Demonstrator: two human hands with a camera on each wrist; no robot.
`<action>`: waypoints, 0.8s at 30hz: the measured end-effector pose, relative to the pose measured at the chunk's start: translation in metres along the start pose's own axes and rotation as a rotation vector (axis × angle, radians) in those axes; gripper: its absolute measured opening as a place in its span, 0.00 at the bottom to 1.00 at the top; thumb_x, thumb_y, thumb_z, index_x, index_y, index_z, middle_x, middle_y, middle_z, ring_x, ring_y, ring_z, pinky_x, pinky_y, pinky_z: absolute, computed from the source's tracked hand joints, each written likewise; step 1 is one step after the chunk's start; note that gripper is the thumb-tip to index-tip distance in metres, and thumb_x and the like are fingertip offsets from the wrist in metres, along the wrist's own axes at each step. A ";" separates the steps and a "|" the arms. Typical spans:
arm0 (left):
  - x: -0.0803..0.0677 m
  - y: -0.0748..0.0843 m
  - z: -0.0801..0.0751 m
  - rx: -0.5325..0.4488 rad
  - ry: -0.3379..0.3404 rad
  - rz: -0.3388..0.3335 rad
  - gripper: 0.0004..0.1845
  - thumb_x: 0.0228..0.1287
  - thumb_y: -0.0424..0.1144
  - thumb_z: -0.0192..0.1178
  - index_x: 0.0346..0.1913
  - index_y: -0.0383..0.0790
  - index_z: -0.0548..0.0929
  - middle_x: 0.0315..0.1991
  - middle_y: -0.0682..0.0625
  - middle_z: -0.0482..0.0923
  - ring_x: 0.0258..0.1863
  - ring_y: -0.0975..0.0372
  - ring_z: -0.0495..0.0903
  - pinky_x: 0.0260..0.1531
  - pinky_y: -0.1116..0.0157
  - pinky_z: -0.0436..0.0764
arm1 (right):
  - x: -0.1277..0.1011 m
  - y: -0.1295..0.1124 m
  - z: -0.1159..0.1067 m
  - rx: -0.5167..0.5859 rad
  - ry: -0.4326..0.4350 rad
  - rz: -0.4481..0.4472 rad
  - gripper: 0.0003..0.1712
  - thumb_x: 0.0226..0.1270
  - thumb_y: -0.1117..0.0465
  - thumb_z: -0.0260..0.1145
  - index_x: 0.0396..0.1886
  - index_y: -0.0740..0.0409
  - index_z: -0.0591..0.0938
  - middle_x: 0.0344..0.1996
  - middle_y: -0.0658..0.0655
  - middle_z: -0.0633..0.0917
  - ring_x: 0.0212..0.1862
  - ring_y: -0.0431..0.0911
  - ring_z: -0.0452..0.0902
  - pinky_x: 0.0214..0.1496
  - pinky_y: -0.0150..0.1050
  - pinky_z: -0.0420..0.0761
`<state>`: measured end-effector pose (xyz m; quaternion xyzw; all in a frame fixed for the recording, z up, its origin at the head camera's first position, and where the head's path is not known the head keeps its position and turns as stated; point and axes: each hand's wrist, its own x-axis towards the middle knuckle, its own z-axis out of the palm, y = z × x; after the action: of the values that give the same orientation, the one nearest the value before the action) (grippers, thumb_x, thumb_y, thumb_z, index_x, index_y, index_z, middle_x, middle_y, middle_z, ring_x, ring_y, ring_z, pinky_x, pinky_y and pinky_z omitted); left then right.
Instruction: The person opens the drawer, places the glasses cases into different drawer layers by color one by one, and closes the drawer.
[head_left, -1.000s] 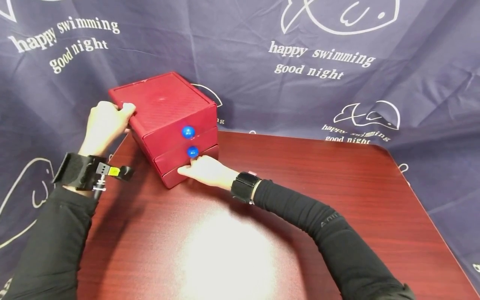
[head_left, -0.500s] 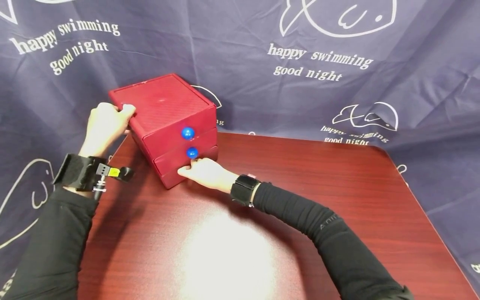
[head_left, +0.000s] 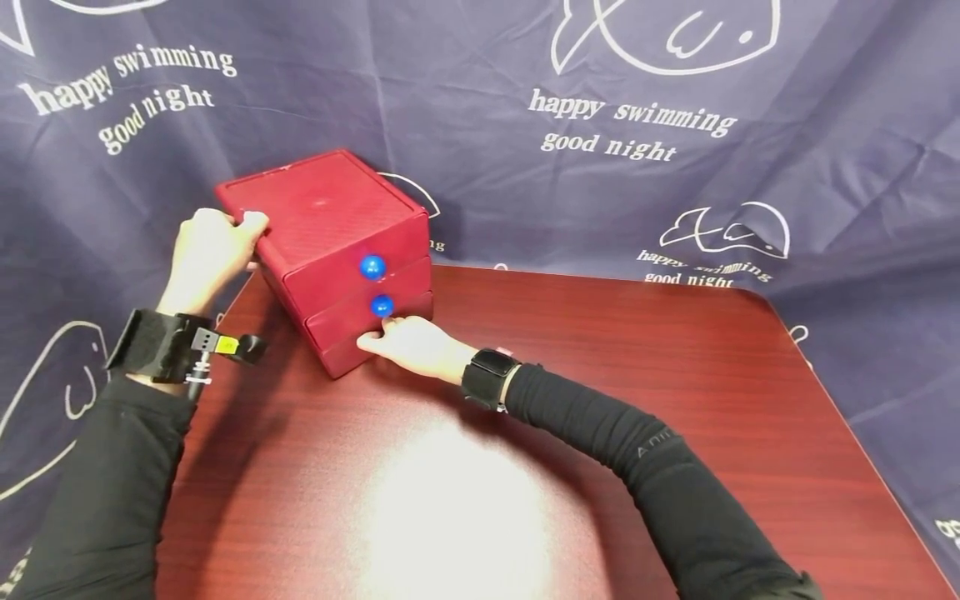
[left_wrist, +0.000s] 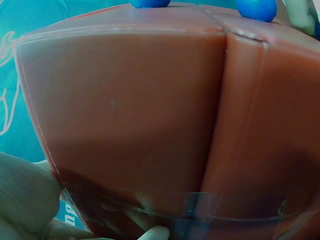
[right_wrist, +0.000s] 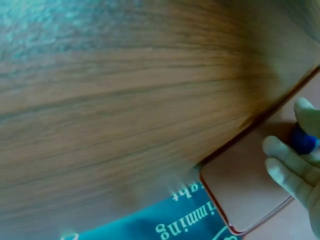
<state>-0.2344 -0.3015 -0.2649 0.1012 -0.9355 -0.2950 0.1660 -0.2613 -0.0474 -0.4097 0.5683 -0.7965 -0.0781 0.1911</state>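
A red three-tier drawer box [head_left: 322,204] stands at an angle on the table's far left, its drawers looking closed. Blue round knobs mark the top drawer [head_left: 372,267] and the middle drawer [head_left: 382,306]. My left hand [head_left: 212,254] grips the box's upper left edge, thumb on top; in the left wrist view that hand [left_wrist: 27,197] lies along the box's side. Low at the front, my right hand [head_left: 415,343] covers the bottom drawer's knob. The right wrist view shows this blue knob [right_wrist: 302,140] between thumb and fingers [right_wrist: 282,155].
The box rests on a reddish wood-grain table [head_left: 637,375] with a bright glare patch near its front. Behind hangs a blue printed cloth [head_left: 480,100], close to the back of the box. Black bands with devices [head_left: 491,375] wrap both wrists.
The head view has shifted slightly, so the scene sits a little further left. Both hands keep their places on the box, and no drawer visibly moves out.
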 end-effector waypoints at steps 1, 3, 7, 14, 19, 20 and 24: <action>0.001 0.000 0.000 -0.001 -0.003 -0.002 0.29 0.68 0.49 0.45 0.29 0.25 0.85 0.14 0.48 0.84 0.06 0.84 0.69 0.23 0.69 0.69 | 0.000 0.000 0.000 0.002 -0.007 0.005 0.11 0.76 0.65 0.50 0.48 0.47 0.75 0.26 0.49 0.80 0.32 0.45 0.80 0.31 0.31 0.66; 0.003 0.000 0.002 -0.005 -0.011 -0.002 0.29 0.67 0.50 0.45 0.30 0.25 0.85 0.14 0.49 0.84 0.06 0.85 0.68 0.24 0.69 0.69 | 0.000 0.001 -0.001 0.023 -0.025 0.028 0.09 0.76 0.62 0.53 0.50 0.46 0.75 0.27 0.50 0.81 0.33 0.46 0.81 0.31 0.32 0.69; 0.007 -0.001 0.001 -0.013 -0.055 -0.016 0.30 0.67 0.50 0.44 0.37 0.23 0.85 0.13 0.51 0.84 0.07 0.84 0.70 0.24 0.68 0.69 | -0.002 0.003 -0.006 0.049 -0.090 0.094 0.11 0.74 0.56 0.60 0.53 0.47 0.75 0.30 0.51 0.84 0.36 0.47 0.83 0.35 0.34 0.76; 0.012 -0.004 0.002 0.029 -0.052 -0.039 0.28 0.67 0.54 0.44 0.27 0.33 0.81 0.11 0.56 0.74 0.21 0.58 0.73 0.27 0.59 0.67 | -0.022 0.006 -0.021 0.077 -0.103 0.175 0.24 0.69 0.47 0.67 0.62 0.47 0.77 0.42 0.53 0.85 0.44 0.49 0.83 0.49 0.41 0.78; -0.004 0.003 0.007 -0.041 -0.001 -0.041 0.31 0.72 0.56 0.42 0.52 0.26 0.74 0.45 0.29 0.78 0.46 0.36 0.74 0.47 0.44 0.72 | -0.049 0.010 -0.028 0.071 -0.010 0.183 0.30 0.68 0.47 0.68 0.67 0.48 0.76 0.53 0.56 0.84 0.54 0.51 0.81 0.60 0.46 0.76; -0.007 0.006 0.009 -0.051 0.016 -0.033 0.32 0.72 0.56 0.42 0.56 0.26 0.72 0.50 0.27 0.76 0.50 0.34 0.74 0.52 0.42 0.71 | -0.056 0.011 -0.030 0.065 0.001 0.187 0.32 0.67 0.46 0.69 0.69 0.47 0.75 0.57 0.57 0.84 0.58 0.52 0.80 0.64 0.48 0.75; -0.026 0.024 0.020 -0.105 0.107 0.043 0.34 0.74 0.53 0.45 0.70 0.27 0.66 0.63 0.25 0.71 0.64 0.33 0.70 0.69 0.41 0.64 | -0.077 0.014 -0.038 0.071 0.038 0.219 0.38 0.67 0.45 0.68 0.75 0.47 0.71 0.71 0.58 0.76 0.73 0.55 0.71 0.75 0.53 0.65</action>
<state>-0.2197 -0.2647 -0.2731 0.0877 -0.9104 -0.3343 0.2275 -0.2371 0.0327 -0.3868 0.4856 -0.8524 -0.0174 0.1932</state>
